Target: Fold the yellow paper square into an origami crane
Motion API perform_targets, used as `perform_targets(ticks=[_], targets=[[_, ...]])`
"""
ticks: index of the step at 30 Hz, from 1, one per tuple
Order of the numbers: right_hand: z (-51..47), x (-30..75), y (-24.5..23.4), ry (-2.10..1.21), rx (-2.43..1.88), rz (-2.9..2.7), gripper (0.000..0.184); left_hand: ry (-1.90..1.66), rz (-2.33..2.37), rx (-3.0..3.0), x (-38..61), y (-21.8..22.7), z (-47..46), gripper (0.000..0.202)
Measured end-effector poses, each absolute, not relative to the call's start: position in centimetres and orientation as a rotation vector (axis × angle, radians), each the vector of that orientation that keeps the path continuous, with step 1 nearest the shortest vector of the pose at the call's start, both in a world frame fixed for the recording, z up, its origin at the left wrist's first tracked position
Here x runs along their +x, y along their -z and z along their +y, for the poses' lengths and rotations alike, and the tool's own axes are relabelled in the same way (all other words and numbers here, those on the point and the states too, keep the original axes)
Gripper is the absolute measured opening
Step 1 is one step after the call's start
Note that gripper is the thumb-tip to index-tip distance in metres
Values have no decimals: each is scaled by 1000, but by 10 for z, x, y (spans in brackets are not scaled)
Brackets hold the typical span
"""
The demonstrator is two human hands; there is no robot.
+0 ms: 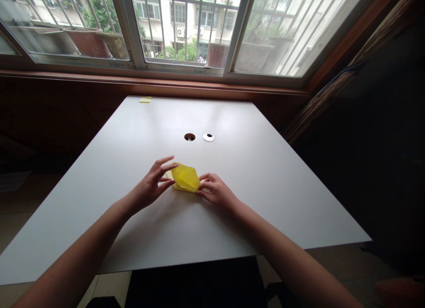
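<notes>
A folded piece of yellow paper (186,179) is between my two hands, just above or on the white table (199,228); its upper flap bulges up off the layer beneath. My left hand (156,180) is at the paper's left side, thumb and a finger on its edge and the index finger raised apart. On the opposite side, my right hand (214,189) pinches the right corner between thumb and fingers. Part of the paper's left edge is hidden behind the left fingers.
A round cable hole (189,137) is cut in the table, with a round cover (208,137) lying to its right. Small yellow slips (145,100) lie at the far left edge. Beyond stands a barred window (186,29); a dark curtain (332,91) hangs at right.
</notes>
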State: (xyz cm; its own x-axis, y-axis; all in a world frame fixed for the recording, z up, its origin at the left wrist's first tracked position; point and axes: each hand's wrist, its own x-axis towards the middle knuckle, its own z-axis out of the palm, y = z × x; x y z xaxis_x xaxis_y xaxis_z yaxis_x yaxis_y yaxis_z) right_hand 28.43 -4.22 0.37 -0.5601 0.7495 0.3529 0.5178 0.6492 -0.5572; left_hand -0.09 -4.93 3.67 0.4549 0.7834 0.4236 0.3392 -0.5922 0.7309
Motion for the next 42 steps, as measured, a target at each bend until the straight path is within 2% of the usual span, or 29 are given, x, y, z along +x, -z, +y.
perform_targets(ticks=[2, 4, 12, 17, 21, 28, 33, 39, 42], targets=[[-43, 285, -3, -496, -988, -2304, 5, -1211, 868, 2099, 0, -34, -49, 58], [-44, 286, -3, -462, -985, -2323, 5, -1280, 838, 2091, -1, -33, -47, 66], [-44, 301, -8, -478, -975, -2348, 10, -602, 957, 2669, 4, -19, -41, 40], [-43, 317, -6, -513, -1055, -2265, 36, -553, 943, 2842, 13, 0, -36, 41], [-46, 318, -6, -385, -999, -2370, 51, -562, 908, 2824, 13, 7, -32, 49], [-45, 301, -7, -135, -836, -2539, 29, -630, 752, 2660, 3, 10, -29, 63], [-40, 298, -10, -125, -663, -2594, 15, -731, 720, 2528, -2, 8, -30, 42], [-40, 300, -8, -129, -599, -2581, 15, -767, 908, 2490, -8, -1, -30, 44], [-39, 303, -7, -123, -617, -2582, 16, -752, 932, 2520, -12, 0, -28, 36]])
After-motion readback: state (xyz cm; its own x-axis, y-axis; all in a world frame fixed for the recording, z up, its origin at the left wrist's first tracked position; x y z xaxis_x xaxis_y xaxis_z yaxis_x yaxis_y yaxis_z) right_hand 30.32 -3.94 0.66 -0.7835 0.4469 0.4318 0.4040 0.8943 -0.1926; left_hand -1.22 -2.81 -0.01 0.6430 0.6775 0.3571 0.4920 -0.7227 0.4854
